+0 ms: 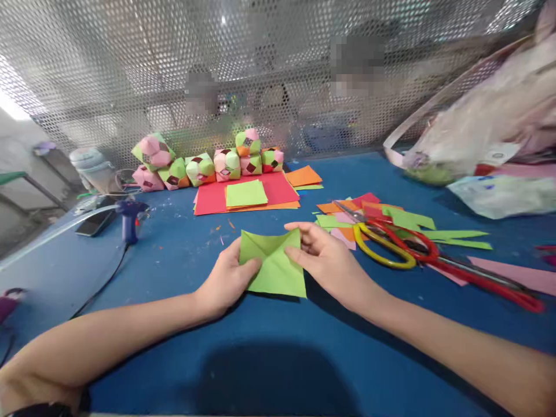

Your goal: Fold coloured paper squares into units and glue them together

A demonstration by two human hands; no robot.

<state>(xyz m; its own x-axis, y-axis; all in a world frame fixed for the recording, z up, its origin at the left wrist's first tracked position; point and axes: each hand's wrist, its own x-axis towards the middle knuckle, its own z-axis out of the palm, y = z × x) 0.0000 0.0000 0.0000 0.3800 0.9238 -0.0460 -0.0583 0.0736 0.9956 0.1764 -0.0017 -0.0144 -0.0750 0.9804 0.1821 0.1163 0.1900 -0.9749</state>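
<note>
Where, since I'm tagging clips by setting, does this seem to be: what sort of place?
Probably a craft workspace, perhaps a workshop or classroom: folded paper shapes line the back of a blue table, scissors lie on coloured paper scraps, and what looks like a glue gun is at the left.

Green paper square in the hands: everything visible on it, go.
The green paper square is a plain, light-green sheet, matte and thin-looking. Crease lines run in from the upper corners toward the middle, with a darker, shaded triangle between them; the top edge dips. It is held between the left hand on its left side and the right hand at its upper right, both thumbs on the near face. A shadow shows beneath its lower edge on the blue tabletop.
</note>
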